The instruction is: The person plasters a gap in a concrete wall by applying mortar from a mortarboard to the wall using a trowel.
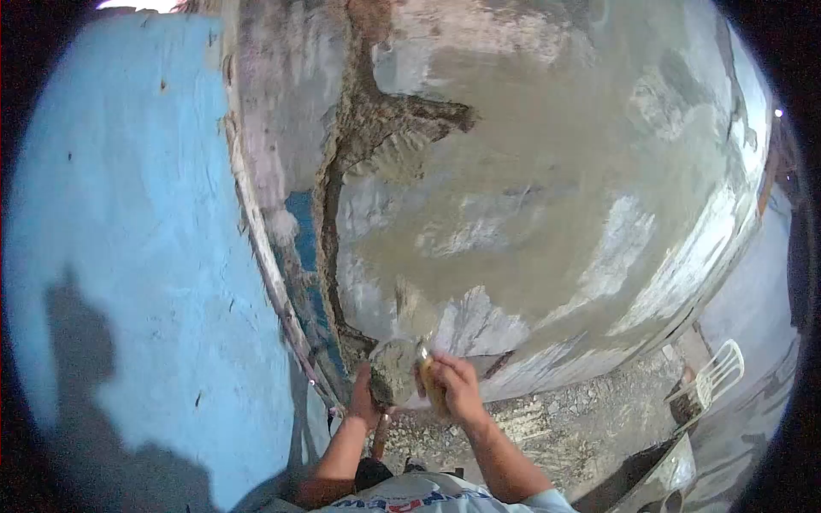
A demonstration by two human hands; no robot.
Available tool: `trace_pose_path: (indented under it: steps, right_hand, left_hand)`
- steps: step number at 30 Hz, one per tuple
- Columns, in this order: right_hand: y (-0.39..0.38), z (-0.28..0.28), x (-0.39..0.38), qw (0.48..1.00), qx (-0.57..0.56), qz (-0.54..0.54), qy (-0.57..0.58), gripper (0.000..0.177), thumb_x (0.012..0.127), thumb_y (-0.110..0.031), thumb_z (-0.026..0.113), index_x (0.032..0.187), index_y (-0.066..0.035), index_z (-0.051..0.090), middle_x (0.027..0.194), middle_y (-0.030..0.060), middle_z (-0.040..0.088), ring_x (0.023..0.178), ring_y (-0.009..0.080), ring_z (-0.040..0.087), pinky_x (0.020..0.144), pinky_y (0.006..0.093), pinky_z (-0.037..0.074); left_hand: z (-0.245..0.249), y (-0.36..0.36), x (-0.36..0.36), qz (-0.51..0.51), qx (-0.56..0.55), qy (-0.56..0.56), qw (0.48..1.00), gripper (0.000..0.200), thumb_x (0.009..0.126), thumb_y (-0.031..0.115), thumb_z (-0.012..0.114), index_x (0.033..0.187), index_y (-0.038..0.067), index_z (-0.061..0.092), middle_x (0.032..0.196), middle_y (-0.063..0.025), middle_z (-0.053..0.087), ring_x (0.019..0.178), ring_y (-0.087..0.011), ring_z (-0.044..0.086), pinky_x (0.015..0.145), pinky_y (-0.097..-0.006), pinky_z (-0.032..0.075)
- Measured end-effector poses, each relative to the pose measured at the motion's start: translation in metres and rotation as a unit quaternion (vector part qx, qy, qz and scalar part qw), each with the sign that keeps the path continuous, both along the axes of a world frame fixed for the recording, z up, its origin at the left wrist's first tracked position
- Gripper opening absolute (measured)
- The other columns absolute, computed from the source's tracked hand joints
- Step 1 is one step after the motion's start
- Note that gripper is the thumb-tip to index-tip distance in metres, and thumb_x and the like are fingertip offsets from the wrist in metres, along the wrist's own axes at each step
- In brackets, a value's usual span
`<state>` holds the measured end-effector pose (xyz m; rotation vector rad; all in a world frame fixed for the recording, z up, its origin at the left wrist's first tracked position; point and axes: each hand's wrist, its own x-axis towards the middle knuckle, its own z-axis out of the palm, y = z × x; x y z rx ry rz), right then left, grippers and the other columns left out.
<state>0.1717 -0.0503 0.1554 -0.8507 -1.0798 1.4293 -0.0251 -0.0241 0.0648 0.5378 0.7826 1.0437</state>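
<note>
My right hand (455,389) is wrapped round the yellowish handle of a trowel (435,395); a shiny metal collar shows at its upper end. Close to its left, my left hand (363,400) has its fingers pointing up along the edge of a mortar-covered piece (394,369). What lies under that mortar, and how the left hand grips it, is hard to make out. Both hands are low in front of the plastered wall (530,231), which has smeared grey-green mortar and paler patches. A rough channel (329,214) runs down the wall and ends just above my left hand.
A light blue wall surface (154,214) fills the left side, with a rough pale edge strip (261,239) beside the channel. Rubble and mortar crumbs cover the floor (530,432). At the lower right stands a white plastic chair (714,378).
</note>
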Motion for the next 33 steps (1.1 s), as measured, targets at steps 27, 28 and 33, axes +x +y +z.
trace_pose_path:
  steps: [27,28,33]
  right_hand:
    - [0.068,0.220,0.007,0.644,0.352,-0.333,-0.593,0.056,0.095,-0.011,0.061,0.150,-0.018,0.051,0.098,0.0198,0.068,0.082,0.0416,0.068,0.073,0.0515,0.056]
    - [0.062,0.222,0.008,0.647,0.356,-0.330,-0.588,0.055,0.095,-0.010,0.061,0.149,-0.018,0.052,0.098,0.0204,0.068,0.082,0.0419,0.068,0.073,0.0519,0.055]
    - [0.070,0.241,0.010,0.677,0.392,-0.348,-0.517,0.049,0.097,-0.012,0.059,0.146,-0.016,0.055,0.096,0.0239,0.070,0.087,0.0436,0.068,0.076,0.0533,0.053]
  left_hand:
    - [0.024,0.008,-0.020,0.055,0.025,-0.118,0.991,0.054,0.098,0.055,0.060,0.129,0.012,0.061,0.101,-0.0043,0.072,0.076,-0.0190,0.070,0.053,-0.0332,0.051]
    - [0.021,0.007,-0.022,0.044,0.029,-0.118,0.992,0.055,0.100,0.054,0.057,0.134,0.011,0.060,0.109,-0.0054,0.072,0.083,-0.0199,0.071,0.058,-0.0342,0.053]
    - [0.025,0.008,-0.014,0.013,0.058,-0.140,0.988,0.062,0.102,0.051,0.055,0.146,0.008,0.053,0.129,-0.0114,0.069,0.110,-0.0275,0.071,0.091,-0.0419,0.058]
